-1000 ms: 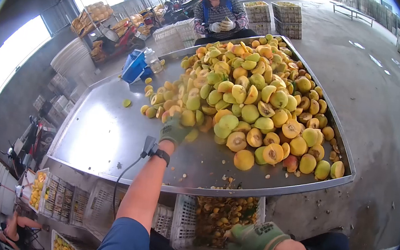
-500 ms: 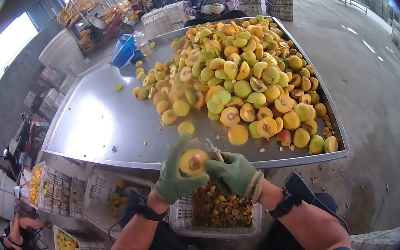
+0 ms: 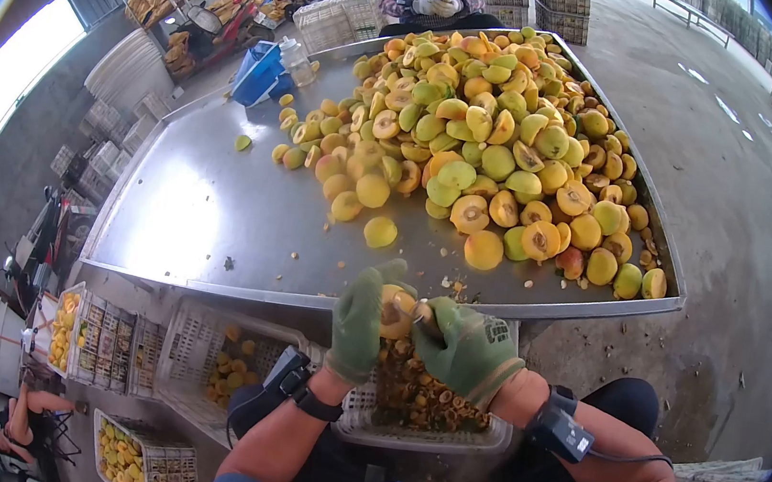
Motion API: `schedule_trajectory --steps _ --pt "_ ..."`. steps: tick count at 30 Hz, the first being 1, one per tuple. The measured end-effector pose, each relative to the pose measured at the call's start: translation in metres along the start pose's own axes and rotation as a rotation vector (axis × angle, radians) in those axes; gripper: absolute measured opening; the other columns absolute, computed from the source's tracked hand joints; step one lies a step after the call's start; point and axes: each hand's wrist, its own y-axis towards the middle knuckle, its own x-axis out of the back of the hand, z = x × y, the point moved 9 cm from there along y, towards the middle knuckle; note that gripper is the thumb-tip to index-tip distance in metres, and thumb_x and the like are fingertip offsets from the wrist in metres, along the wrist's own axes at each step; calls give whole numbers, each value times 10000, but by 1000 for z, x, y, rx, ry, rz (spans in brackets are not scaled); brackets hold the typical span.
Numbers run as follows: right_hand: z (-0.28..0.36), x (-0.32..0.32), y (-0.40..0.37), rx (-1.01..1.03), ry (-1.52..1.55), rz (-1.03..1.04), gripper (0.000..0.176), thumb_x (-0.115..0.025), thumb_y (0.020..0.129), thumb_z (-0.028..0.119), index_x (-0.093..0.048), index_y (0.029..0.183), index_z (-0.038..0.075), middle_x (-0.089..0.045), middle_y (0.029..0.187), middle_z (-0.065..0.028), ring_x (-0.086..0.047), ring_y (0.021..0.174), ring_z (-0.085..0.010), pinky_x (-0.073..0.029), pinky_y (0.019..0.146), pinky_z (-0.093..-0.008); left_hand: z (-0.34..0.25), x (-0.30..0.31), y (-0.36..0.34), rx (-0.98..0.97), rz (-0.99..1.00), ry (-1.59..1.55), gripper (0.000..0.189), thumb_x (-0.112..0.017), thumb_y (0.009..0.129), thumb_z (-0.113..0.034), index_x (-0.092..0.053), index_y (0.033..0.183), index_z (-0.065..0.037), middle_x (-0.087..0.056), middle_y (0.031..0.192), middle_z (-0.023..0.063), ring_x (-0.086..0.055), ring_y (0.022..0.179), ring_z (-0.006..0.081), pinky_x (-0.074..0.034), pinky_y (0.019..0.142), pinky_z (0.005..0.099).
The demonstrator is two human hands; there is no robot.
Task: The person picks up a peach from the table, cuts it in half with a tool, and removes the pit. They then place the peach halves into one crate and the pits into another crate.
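In front of the table's near edge, my left hand (image 3: 356,326), in a green glove, is closed around a yellow peach half (image 3: 392,313). My right hand (image 3: 463,349), gloved alike, grips a small metal pitting tool (image 3: 420,314), mostly hidden by the fingers. The tool's end meets the cut side of the fruit. Below both hands sits a white crate (image 3: 438,445) holding brown pits and scraps. Beyond them, a large heap of halved peaches (image 3: 501,164) covers much of the metal table (image 3: 169,239).
A blue basket (image 3: 260,76) and a clear bottle (image 3: 296,62) stand at the table's far left. Another crate (image 3: 189,352) with peach pieces is at lower left. Across the table sits a person with gloved hands (image 3: 437,6). Stacked crates (image 3: 561,10) stand behind.
My left hand has turned the peach half so its cut face points more toward my right hand. The tool has swung down from pointing up and now touches the fruit. The view has shifted slightly.
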Motion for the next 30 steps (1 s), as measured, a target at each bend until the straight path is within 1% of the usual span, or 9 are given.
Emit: schedule_trajectory --steps 2,5,8,10,13,16,19,22,30 --pt "7 -3 -5 0 -63 42 220 -649 934 256 -593 966 46 -682 862 -182 -660 805 -406 -517 690 -481 -10 -6 -5 26 -4 -20 550 -379 1103 -427 -569 1327 38 -705 1022 99 -678 885 161 -563 815 301" --pt "8 -7 -8 -48 -118 137 235 -637 933 259 -583 1037 55 -693 885 -182 -679 838 -392 -524 712 -488 -11 -9 -9 -50 27 54 530 -419 1093 -416 -571 1329 33 -705 1003 96 -679 860 160 -566 788 293" --pt "4 -13 -11 -85 -154 208 239 -623 936 250 -574 1072 61 -701 905 -183 -688 856 -385 -530 733 -490 -17 -16 -15 31 39 9 478 -471 1080 -371 -578 1331 21 -704 982 92 -676 847 155 -566 768 291" --pt "3 -19 -14 -108 -173 237 229 -609 941 238 -573 1076 56 -704 906 -189 -693 859 -385 -532 747 -491 -19 -17 -16 9 44 26 426 -505 1068 -319 -597 1313 16 -703 979 87 -674 836 151 -563 761 290" --pt "4 -22 -19 -76 -167 194 214 -614 945 253 -560 1026 62 -676 813 -188 -668 762 -408 -516 664 -507 -24 -17 -20 -25 10 71 348 -529 1051 -242 -633 1262 15 -705 974 87 -672 829 149 -559 752 288" --pt "11 -23 -23 -120 -120 196 218 -610 944 245 -555 1037 56 -680 817 -189 -670 766 -408 -516 668 -510 -28 -13 -23 -76 -59 128 289 -533 1037 -192 -668 1184 18 -710 965 93 -670 820 149 -557 747 286" --pt "7 -29 -23 -154 -167 210 221 -602 944 238 -551 1050 50 -686 829 -193 -672 775 -411 -518 673 -509 -25 -9 -23 -66 -111 152 261 -531 1026 -168 -687 1119 19 -716 954 97 -670 813 149 -557 748 290" --pt "4 -29 -19 -108 -285 205 221 -597 943 232 -553 1055 46 -691 860 -206 -674 798 -419 -518 696 -510 -23 -5 -21 -65 -123 204 252 -532 1021 -162 -694 1087 18 -719 943 95 -671 806 151 -558 747 294" --pt "10 -42 -25 -208 -31 275 301 -611 932 285 -574 1079 24 -688 913 -232 -663 866 -445 -511 749 -526 -40 -4 -34 -227 -219 224 249 -527 1027 -168 -691 1064 14 -718 930 87 -661 815 146 -550 760 296"
